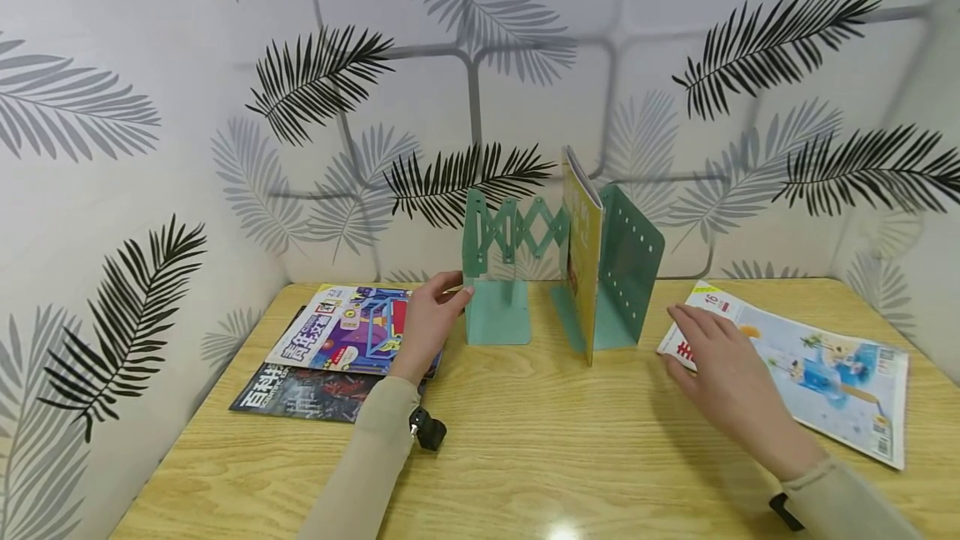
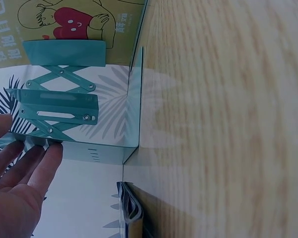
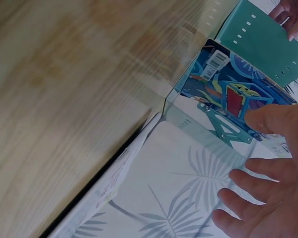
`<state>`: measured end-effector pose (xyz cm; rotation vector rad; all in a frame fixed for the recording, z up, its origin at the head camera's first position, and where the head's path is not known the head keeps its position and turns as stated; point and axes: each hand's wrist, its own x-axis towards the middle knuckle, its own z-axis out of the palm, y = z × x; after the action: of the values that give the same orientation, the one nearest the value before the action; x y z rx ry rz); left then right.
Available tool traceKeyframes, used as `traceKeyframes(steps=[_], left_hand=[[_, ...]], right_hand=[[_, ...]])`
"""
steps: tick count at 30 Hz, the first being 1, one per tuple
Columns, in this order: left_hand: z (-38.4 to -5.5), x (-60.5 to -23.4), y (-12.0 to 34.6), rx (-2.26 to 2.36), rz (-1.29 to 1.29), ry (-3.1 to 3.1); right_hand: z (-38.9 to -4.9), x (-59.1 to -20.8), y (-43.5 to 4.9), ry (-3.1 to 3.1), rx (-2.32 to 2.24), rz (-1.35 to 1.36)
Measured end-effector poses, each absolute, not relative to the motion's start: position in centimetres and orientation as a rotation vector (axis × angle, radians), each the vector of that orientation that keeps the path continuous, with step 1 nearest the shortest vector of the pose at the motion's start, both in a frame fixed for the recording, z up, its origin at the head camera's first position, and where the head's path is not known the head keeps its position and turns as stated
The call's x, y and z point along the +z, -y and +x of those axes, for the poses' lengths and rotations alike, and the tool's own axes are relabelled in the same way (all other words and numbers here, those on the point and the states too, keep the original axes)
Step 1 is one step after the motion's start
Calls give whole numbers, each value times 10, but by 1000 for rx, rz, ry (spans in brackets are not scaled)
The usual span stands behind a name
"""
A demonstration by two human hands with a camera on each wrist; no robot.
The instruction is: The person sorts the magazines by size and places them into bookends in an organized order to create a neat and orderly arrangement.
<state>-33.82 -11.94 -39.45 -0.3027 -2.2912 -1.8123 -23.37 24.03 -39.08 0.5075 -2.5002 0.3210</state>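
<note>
Book rack [image 1: 633,265] stands toward the back of the worktop [image 1: 525,457], drawn out, with a yellow book [image 1: 585,265] upright inside, toward the right end panel; its other face shows a blue picture and barcode in the right wrist view, can't tell if that's a second book. Left hand [image 1: 431,315] is at the rack's left end panel [image 1: 474,252]: fingers along the outer face, thumb on the other side of the edge, reads as a light pinch; how firm, can't tell. Right hand [image 1: 723,382] has nothing in it, fingers loosely spread, thumb well apart from them, near the left end of a white magazine [image 1: 840,377] lying flat on the right; looks clear of it, contact not certain. On the left a purple magazine [image 1: 337,344] lies partly over a dark magazine [image 1: 292,394], both flat beside the rack. Step in hand, my guess: steadying or setting the rack, with one book in and three magazines not yet in. Next move probably calls for the left hand to keep the panel steady while the right gets fingertips under the white magazine's edge; thin and floppy, so likely awkward to lift and stand upright.
</note>
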Motion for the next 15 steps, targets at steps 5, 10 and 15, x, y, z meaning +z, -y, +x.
traceKeyframes(steps=[5,10,15], left_hand=[[-338,-394,119,-1812,-295,2292],[-339,-395,119,-1796,-297,2291],[-339,-395,119,-1792,-303,2286]], right_hand=[[-233,-393,-252,2513,282,500],[-234,-399,-266,2520,210,492],[-237,-404,-279,2591,155,458]])
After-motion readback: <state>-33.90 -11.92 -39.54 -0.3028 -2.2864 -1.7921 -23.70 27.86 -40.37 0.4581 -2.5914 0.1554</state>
